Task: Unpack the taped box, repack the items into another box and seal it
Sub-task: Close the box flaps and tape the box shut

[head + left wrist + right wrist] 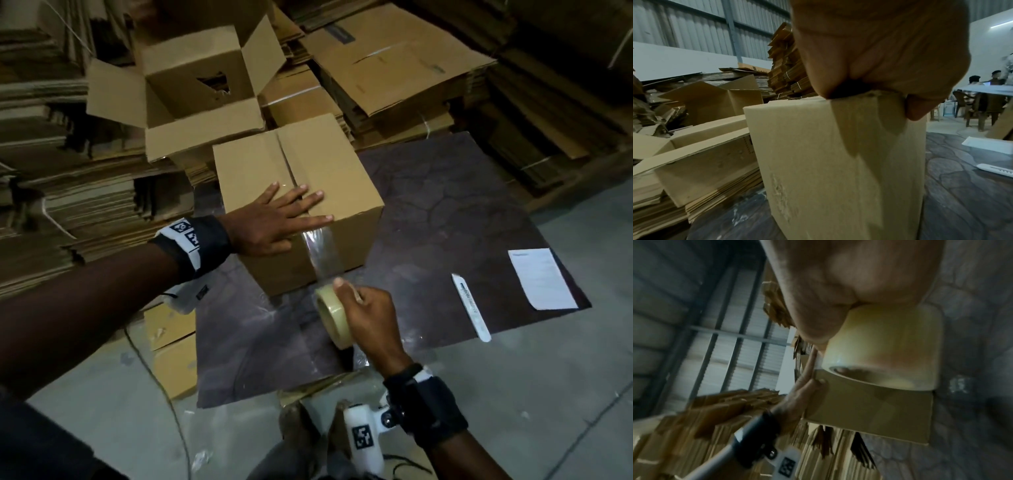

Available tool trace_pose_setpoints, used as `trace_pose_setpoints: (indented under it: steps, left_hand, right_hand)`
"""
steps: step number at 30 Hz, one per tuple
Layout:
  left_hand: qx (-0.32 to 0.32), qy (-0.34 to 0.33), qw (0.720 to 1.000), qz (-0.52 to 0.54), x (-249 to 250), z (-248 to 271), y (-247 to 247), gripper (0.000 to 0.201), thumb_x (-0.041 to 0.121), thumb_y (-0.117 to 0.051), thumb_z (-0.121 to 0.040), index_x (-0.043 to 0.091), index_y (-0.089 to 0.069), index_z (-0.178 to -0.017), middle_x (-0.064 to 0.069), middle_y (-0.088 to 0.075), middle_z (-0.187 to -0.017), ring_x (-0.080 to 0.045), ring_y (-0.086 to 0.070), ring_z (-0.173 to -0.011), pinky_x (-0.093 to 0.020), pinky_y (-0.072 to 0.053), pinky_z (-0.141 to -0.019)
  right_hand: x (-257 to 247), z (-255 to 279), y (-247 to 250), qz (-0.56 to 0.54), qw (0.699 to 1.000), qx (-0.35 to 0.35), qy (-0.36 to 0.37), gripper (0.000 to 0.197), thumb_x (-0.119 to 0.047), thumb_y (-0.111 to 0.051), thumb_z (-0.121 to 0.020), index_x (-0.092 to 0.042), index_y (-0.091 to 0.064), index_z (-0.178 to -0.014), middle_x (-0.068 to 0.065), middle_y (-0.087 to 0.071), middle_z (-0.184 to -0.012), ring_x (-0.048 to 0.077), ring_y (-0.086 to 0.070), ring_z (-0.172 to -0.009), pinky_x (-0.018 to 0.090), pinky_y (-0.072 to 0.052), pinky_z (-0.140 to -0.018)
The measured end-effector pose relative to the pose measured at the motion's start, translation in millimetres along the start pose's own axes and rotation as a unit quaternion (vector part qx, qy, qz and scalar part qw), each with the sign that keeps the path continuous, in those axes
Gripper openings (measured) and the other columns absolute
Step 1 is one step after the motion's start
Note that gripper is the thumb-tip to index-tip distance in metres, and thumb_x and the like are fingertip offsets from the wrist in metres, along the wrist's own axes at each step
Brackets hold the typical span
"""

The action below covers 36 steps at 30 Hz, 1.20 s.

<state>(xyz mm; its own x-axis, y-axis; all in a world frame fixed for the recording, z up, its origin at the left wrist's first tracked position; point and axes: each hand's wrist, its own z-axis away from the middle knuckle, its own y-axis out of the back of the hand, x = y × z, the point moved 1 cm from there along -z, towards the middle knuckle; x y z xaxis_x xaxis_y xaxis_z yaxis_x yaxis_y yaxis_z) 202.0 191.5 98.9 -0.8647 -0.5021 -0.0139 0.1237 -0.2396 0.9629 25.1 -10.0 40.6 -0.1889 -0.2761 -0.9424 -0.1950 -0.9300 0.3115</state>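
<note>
A closed cardboard box stands on a dark mat. My left hand lies flat on its top with the fingers spread over the flap seam, pressing down clear tape. A strip of clear tape runs from the top edge down the box's near side to a tape roll. My right hand grips that roll just below the box. Behind stands an opened empty box with its flaps up.
A white box cutter and a white paper sheet lie on the mat's right part. Stacks of flattened cardboard ring the back and left. Grey floor lies in front. People sit at a table far off.
</note>
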Motion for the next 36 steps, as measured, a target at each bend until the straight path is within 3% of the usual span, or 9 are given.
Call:
trace_pose_setpoints:
  steps: [7,12,16,19,21,26,30,33,36]
  left_hand:
    - [0.016,0.042,0.998,-0.047,11.7,6.3,0.1,0.09,0.036,-0.053,-0.095,0.043,0.015,-0.153,-0.004,0.018,-0.165,-0.031,0.011,-0.152,-0.065,-0.007,-0.119]
    - [0.251,0.173,0.952,0.01,90.8,38.5,-20.6,0.061,0.027,-0.045,-0.092,0.013,-0.036,-0.151,-0.016,-0.035,-0.156,-0.036,-0.033,-0.143,-0.061,-0.032,-0.112]
    - [0.278,0.368,0.783,0.417,157.8,46.8,-62.7,0.045,0.053,-0.044,-0.1,0.018,-0.071,-0.103,0.002,-0.071,-0.096,-0.017,-0.064,-0.092,-0.034,-0.053,-0.078]
    - [0.211,0.348,0.526,0.747,168.0,15.5,-83.9,0.047,0.048,-0.055,-0.097,0.006,-0.075,-0.104,-0.006,-0.077,-0.101,-0.019,-0.069,-0.099,-0.031,-0.053,-0.081]
    - [0.241,0.348,0.419,0.804,170.0,-3.4,-88.8,0.04,0.035,-0.058,-0.099,0.0,-0.072,-0.112,-0.016,-0.074,-0.11,-0.024,-0.068,-0.104,-0.038,-0.055,-0.09]
    - [0.295,0.373,0.374,0.796,187.4,-23.9,-90.7,0.027,0.025,-0.054,-0.102,0.003,-0.071,-0.103,-0.015,-0.076,-0.102,-0.027,-0.07,-0.097,-0.038,-0.058,-0.086]
    - [0.334,0.375,0.347,0.792,194.4,-30.9,-89.7,0.023,0.023,-0.052,-0.102,0.007,-0.068,-0.098,-0.007,-0.076,-0.088,-0.017,-0.072,-0.079,-0.027,-0.059,-0.067]
    - [0.356,0.391,0.339,0.778,196.9,-32.4,-91.8,0.022,0.024,-0.054,-0.101,0.008,-0.068,-0.095,-0.007,-0.073,-0.085,-0.015,-0.069,-0.072,-0.029,-0.056,-0.067]
    - [0.376,0.415,0.332,0.759,199.7,-34.9,-91.2,0.021,0.022,-0.054,-0.102,0.01,-0.067,-0.091,-0.006,-0.068,-0.08,-0.014,-0.064,-0.066,-0.028,-0.051,-0.061]
  right_hand:
    - [33.5,-10.4,-25.1,-0.072,0.997,-0.011,-0.023,0.065,-0.063,-0.06,-0.09,0.0,-0.056,-0.073,-0.002,-0.054,-0.061,0.013,-0.05,-0.059,0.037,-0.043,-0.056]
    - [44.7,-11.4,-31.7,-0.117,0.992,-0.039,-0.036,0.042,-0.041,-0.058,-0.101,-0.003,-0.064,-0.083,0.001,-0.064,-0.072,0.015,-0.057,-0.068,0.036,-0.045,-0.064]
    - [48.0,-12.4,-26.9,-0.118,0.992,-0.047,-0.028,0.032,-0.036,-0.058,-0.103,-0.011,-0.069,-0.085,-0.001,-0.068,-0.077,0.012,-0.059,-0.071,0.035,-0.048,-0.067]
    - [45.6,-15.5,-21.3,-0.116,0.991,-0.053,-0.028,0.029,-0.033,-0.06,-0.102,-0.022,-0.067,-0.076,-0.008,-0.067,-0.072,0.006,-0.058,-0.069,0.03,-0.049,-0.066]
    - [46.7,-19.1,-18.8,-0.113,0.991,-0.071,-0.025,0.026,-0.032,-0.061,-0.101,-0.023,-0.069,-0.077,-0.007,-0.069,-0.074,0.006,-0.061,-0.07,0.03,-0.051,-0.067]
    - [60.6,-29.7,12.2,-0.089,0.992,-0.085,-0.007,0.014,-0.028,-0.064,-0.099,-0.019,-0.073,-0.092,-0.004,-0.074,-0.087,0.004,-0.065,-0.08,0.028,-0.055,-0.076]
    - [102.2,-43.3,99.8,0.066,0.996,0.057,0.015,0.012,-0.018,-0.064,-0.098,-0.014,-0.072,-0.089,0.003,-0.072,-0.085,0.016,-0.064,-0.082,0.025,-0.043,-0.072]
    - [147.7,-54.9,173.2,0.251,0.955,0.148,-0.053,0.022,-0.024,-0.059,-0.099,-0.004,-0.07,-0.1,0.023,-0.07,-0.101,0.04,-0.066,-0.097,0.037,-0.045,-0.078]
    - [189.3,-60.2,210.2,0.422,0.88,0.069,-0.207,0.049,-0.043,-0.053,-0.099,-0.003,-0.059,-0.126,0.026,-0.058,-0.128,0.046,-0.054,-0.121,0.05,-0.047,-0.096]
